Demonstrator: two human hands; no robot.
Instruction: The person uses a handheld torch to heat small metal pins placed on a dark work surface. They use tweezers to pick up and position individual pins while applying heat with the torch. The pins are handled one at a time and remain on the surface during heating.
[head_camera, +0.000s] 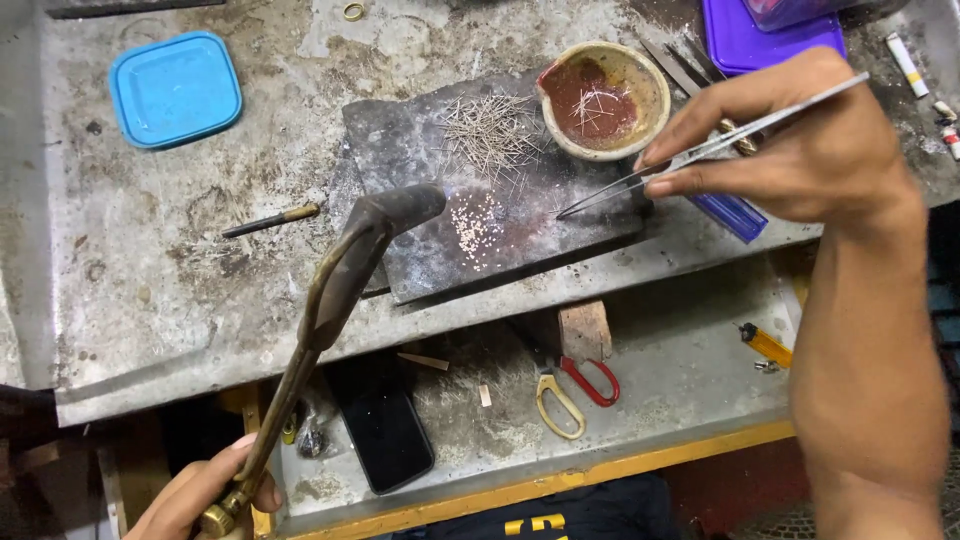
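Note:
My left hand (205, 493) grips the brass valve end of a long blowtorch (335, 285) at the lower left; its dark nozzle hangs over the grey slab (420, 260). My right hand (800, 150) pinches long steel tweezers (700, 150), whose tips touch down on the slab right of a patch of tiny pale beads (478, 225). A heap of thin wire pins (490, 128) lies on the slab's far part. Beside it a clay bowl (640, 75) holds reddish liquid with a few pins in it.
A blue square lid (175, 88) lies far left and a purple box (765, 35) far right on the worn metal bench (150, 250). A pencil-like tool (270, 220) lies left of the slab. On the lower shelf are a phone (385, 428), scissors (575, 390), a wood block (585, 330) and a yellow lighter (765, 345).

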